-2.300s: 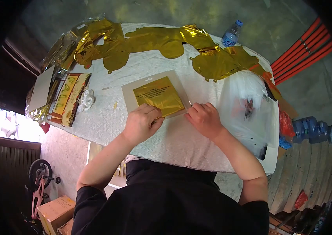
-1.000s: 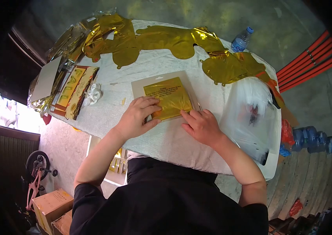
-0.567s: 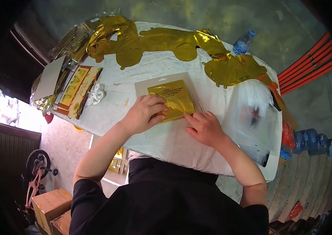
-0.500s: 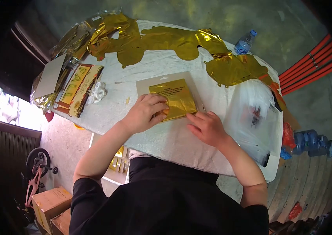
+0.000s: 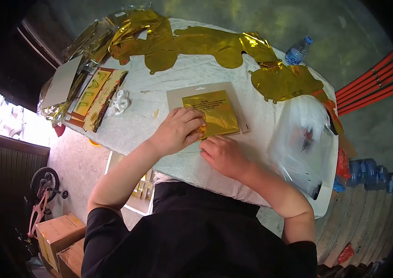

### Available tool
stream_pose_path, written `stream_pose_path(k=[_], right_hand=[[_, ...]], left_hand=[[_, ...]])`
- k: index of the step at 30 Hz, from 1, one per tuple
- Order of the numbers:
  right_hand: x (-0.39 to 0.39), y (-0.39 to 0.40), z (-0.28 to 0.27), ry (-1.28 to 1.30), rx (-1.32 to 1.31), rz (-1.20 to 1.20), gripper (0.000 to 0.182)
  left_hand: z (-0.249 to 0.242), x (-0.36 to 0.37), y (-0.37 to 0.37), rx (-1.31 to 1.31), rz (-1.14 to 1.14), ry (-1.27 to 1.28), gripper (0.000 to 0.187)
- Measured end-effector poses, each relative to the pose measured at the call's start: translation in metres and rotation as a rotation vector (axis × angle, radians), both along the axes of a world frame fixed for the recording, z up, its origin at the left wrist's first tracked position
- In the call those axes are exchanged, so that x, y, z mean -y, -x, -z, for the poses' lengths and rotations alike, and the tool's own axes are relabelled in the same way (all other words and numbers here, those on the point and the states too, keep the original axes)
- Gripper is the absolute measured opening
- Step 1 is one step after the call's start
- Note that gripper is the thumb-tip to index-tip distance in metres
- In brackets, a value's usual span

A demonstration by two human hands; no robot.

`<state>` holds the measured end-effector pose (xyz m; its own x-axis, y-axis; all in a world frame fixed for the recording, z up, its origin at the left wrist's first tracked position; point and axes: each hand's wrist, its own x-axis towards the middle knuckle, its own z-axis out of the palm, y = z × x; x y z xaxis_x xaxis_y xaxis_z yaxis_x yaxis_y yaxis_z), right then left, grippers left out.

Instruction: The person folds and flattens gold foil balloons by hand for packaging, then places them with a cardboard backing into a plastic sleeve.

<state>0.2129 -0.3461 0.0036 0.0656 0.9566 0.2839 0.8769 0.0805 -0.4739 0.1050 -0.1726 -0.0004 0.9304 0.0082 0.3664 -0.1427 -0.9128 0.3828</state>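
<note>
A folded gold foil balloon (image 5: 215,113) with small dark print lies on a flat grey card (image 5: 173,95) on the white-covered table. My left hand (image 5: 180,132) rests over the foil's left edge, its fingers curled and closed on that side. Just below the foil's near edge is my right hand (image 5: 224,155), with fingers bent inward and pressed together. Whatever those right fingertips hold, if anything, is hidden.
Gold foil balloons (image 5: 205,44) stretch along the table's far edge beside a water bottle (image 5: 298,51). Clear plastic bags (image 5: 298,143) lie at right. A printed card (image 5: 92,99) and a white ribbon coil (image 5: 120,102) sit at left. Cardboard boxes (image 5: 62,229) stand on the floor.
My right hand has slid left along the foil's near edge, closer to my left hand, and its fingers have curled in. My left hand stays on the foil's left side.
</note>
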Motion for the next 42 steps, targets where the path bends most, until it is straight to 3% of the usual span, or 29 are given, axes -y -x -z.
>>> stream_pose_path(k=[11,18,21,23,25,27,28,31,32,35,37,39,40,42], right_hand=[[-0.018,0.014,-0.005,0.077,0.177,-0.051,0.008],[-0.022,0.005,0.006,-0.009,0.223,-0.162,0.010],[-0.010,-0.008,-0.001,-0.098,0.065,-0.235,0.011],[0.008,-0.018,-0.027,0.194,-0.312,-0.199,0.010],[0.030,-0.043,-0.045,0.074,-0.530,-0.098,0.009],[0.060,-0.068,-0.070,-0.124,-1.008,0.157,0.007],[0.075,-0.088,-0.079,-0.275,-0.852,0.263,0.007],[0.097,-0.113,-0.117,-0.782,-0.842,0.294,0.008],[0.105,-0.117,-0.119,-0.788,-0.838,0.296,0.008],[0.126,-0.115,-0.117,-0.745,-0.864,0.227,0.008],[0.134,-0.109,-0.104,-0.314,-1.011,-0.027,0.008],[0.135,-0.098,-0.094,-0.002,-1.010,0.128,0.012],[0.132,-0.091,-0.093,-0.006,-1.013,0.130,0.012],[0.122,-0.077,-0.091,0.421,-0.459,0.258,0.018]], left_hand=[[0.000,-0.002,0.001,-0.020,-0.007,0.040,0.030],[0.000,-0.002,0.002,-0.045,-0.006,0.038,0.035],[-0.002,-0.001,0.002,-0.053,-0.010,0.026,0.032],[-0.002,-0.001,0.002,-0.056,0.000,0.029,0.032],[-0.002,-0.001,0.002,-0.045,0.003,0.024,0.032],[-0.004,-0.001,0.002,-0.056,0.016,0.032,0.033],[-0.005,-0.001,0.002,-0.069,0.021,0.038,0.035],[-0.003,-0.001,0.002,-0.071,0.025,0.027,0.036],[-0.004,-0.001,0.001,-0.069,0.030,0.023,0.036],[-0.005,-0.001,0.001,-0.052,0.026,0.013,0.035],[-0.006,-0.002,0.002,-0.024,0.062,0.032,0.032],[-0.009,0.000,0.005,-0.020,0.069,0.034,0.031],[-0.012,0.002,0.008,-0.014,0.073,0.038,0.030],[-0.014,0.008,0.017,-0.024,0.085,0.004,0.032]])
